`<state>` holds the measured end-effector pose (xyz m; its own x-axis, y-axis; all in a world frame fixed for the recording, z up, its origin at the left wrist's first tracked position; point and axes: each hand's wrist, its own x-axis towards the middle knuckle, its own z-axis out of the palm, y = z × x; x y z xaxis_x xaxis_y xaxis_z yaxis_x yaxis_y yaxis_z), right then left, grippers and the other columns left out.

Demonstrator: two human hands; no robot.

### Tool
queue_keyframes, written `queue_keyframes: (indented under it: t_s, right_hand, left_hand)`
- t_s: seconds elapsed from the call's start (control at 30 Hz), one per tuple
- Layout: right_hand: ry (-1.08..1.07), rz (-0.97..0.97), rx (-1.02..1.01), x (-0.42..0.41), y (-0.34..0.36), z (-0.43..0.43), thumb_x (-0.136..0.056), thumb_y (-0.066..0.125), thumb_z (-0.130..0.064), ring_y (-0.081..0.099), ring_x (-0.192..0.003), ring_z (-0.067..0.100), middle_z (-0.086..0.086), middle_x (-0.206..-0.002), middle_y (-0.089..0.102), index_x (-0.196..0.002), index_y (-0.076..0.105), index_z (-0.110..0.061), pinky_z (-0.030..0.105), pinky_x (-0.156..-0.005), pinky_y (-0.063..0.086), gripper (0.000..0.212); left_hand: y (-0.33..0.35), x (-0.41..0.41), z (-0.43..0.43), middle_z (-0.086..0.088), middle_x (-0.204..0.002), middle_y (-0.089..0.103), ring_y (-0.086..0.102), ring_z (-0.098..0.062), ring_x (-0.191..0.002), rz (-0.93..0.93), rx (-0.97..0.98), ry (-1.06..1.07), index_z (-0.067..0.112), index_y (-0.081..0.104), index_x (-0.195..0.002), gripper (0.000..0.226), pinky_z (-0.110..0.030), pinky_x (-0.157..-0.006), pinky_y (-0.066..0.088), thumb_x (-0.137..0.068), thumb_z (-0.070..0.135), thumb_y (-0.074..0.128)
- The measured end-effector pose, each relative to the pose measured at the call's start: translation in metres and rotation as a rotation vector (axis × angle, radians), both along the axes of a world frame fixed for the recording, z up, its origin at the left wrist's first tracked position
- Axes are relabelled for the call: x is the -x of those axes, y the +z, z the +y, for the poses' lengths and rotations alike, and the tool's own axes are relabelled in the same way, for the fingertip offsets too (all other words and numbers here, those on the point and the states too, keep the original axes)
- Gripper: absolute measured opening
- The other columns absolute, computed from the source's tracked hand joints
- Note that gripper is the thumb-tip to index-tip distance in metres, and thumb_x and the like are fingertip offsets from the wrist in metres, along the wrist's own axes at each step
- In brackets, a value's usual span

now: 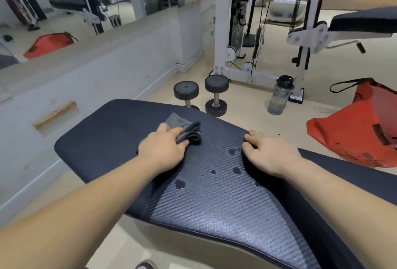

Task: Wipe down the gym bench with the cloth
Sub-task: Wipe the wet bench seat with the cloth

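Note:
The dark ribbed gym bench pad (120, 131) fills the lower middle of the head view. My left hand (163, 148) presses a folded grey cloth (187, 129) onto the pad's far half. My right hand (270, 152) grips the pad's right edge, fingers curled over it. Several dark water drops (235, 170) lie on the pad between and below my hands.
Two black dumbbells (216, 94) stand on the floor beyond the bench, a clear water bottle (280, 96) to their right. An orange bag (356, 131) sits at the right. A white cable machine (236, 32) and another bench (365, 23) stand behind. A mirrored wall (64, 11) runs along the left.

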<state>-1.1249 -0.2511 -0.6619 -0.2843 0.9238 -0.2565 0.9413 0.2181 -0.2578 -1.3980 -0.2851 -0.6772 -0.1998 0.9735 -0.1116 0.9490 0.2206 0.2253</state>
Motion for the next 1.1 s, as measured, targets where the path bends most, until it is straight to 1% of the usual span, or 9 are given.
queue_keyframes:
  t_s: [0.2, 0.37, 0.43, 0.6, 0.7, 0.77, 0.83, 0.97, 1.1]
  right_hand:
    - [0.016, -0.04, -0.029, 0.003, 0.004, -0.008, -0.106, 0.026, -0.046, 0.036, -0.15, 0.019, -0.008, -0.167, 0.031, -0.148, 0.048, -0.026, 0.041, -0.115, 0.038, 0.052]
    - [0.033, -0.046, -0.015, 0.003, 0.006, -0.014, -0.105, 0.028, -0.043, 0.033, -0.151, 0.02, -0.007, -0.17, 0.026, -0.151, 0.042, -0.025, 0.043, -0.116, 0.037, 0.051]
    - [0.038, -0.034, -0.001, 0.002, 0.005, -0.015, -0.105, 0.028, -0.043, 0.029, -0.153, 0.018, -0.007, -0.171, 0.023, -0.153, 0.039, -0.026, 0.044, -0.117, 0.035, 0.053]
    - [0.027, 0.0, -0.005, -0.003, 0.006, -0.01, -0.105, 0.03, -0.046, 0.03, -0.154, 0.017, -0.013, -0.17, 0.024, -0.154, 0.041, -0.031, 0.039, -0.119, 0.032, 0.053]
    - [-0.007, 0.09, 0.005, -0.008, 0.006, -0.006, -0.102, 0.038, -0.04, 0.041, -0.148, 0.025, -0.002, -0.163, 0.041, -0.144, 0.056, -0.024, 0.041, -0.117, 0.037, 0.049]
    - [-0.044, 0.134, -0.051, -0.014, 0.003, -0.003, -0.095, 0.039, -0.035, 0.058, -0.127, 0.032, 0.006, -0.137, 0.063, -0.122, 0.069, -0.019, 0.043, -0.104, 0.048, 0.043]
    - [-0.107, 0.06, -0.086, -0.02, 0.004, -0.005, -0.093, 0.041, -0.033, 0.064, -0.112, 0.033, 0.006, -0.12, 0.069, -0.114, 0.07, -0.021, 0.042, -0.093, 0.053, 0.038]
    - [-0.128, 0.015, -0.068, -0.024, 0.01, 0.001, -0.085, 0.042, -0.036, 0.065, -0.102, 0.033, 0.004, -0.11, 0.074, -0.1, 0.072, -0.027, 0.038, -0.086, 0.056, 0.035]
    - [-0.103, -0.038, -0.064, -0.028, 0.012, 0.006, -0.084, 0.045, -0.038, 0.065, -0.116, 0.028, -0.003, -0.123, 0.074, -0.115, 0.072, -0.037, 0.035, -0.092, 0.054, 0.041]
  left_hand:
    - [0.018, -0.001, -0.094, 0.017, -0.114, 0.036, 0.058, -0.015, -0.109, 0.033, 0.13, -0.431, 0.05, 0.033, -0.15, 0.053, -0.035, -0.092, 0.05, -0.098, 0.058, 0.043]
    - [0.008, -0.005, -0.076, -0.005, -0.123, 0.048, 0.059, -0.033, -0.111, 0.078, -0.007, 0.12, 0.034, 0.048, -0.138, 0.043, -0.044, -0.09, 0.051, -0.1, 0.052, 0.043]
    - [0.0, -0.037, -0.092, -0.005, -0.118, 0.046, 0.057, -0.032, -0.11, 0.147, -0.035, 0.084, 0.031, 0.049, -0.131, 0.039, -0.044, -0.085, 0.05, -0.098, 0.051, 0.044]
    - [0.013, -0.027, -0.117, 0.007, -0.119, 0.05, 0.061, -0.022, -0.111, 0.04, 0.029, -0.375, 0.05, 0.038, -0.142, 0.05, -0.039, -0.089, 0.053, -0.093, 0.062, 0.043]
    - [0.014, -0.002, -0.094, 0.001, -0.119, 0.052, 0.063, -0.03, -0.112, 0.098, 0.032, -0.077, 0.047, 0.046, -0.137, 0.043, -0.041, -0.091, 0.052, -0.096, 0.058, 0.044]
    - [0.006, -0.02, -0.088, -0.007, -0.119, 0.052, 0.063, -0.036, -0.109, 0.103, -0.051, 0.174, 0.034, 0.053, -0.133, 0.041, -0.044, -0.089, 0.052, -0.098, 0.055, 0.042]
    - [0.0, -0.05, -0.097, -0.006, -0.118, 0.05, 0.063, -0.033, -0.107, 0.202, -0.06, 0.12, 0.027, 0.05, -0.13, 0.042, -0.043, -0.083, 0.052, -0.099, 0.054, 0.04]
    - [0.014, -0.046, -0.112, 0.006, -0.118, 0.054, 0.064, -0.027, -0.108, 0.094, -0.014, -0.211, 0.043, 0.047, -0.133, 0.042, -0.039, -0.084, 0.051, -0.097, 0.062, 0.04]
    - [0.01, -0.02, -0.073, -0.003, -0.118, 0.056, 0.065, -0.037, -0.106, 0.12, -0.027, 0.076, 0.037, 0.055, -0.129, 0.041, -0.044, -0.088, 0.053, -0.097, 0.058, 0.042]
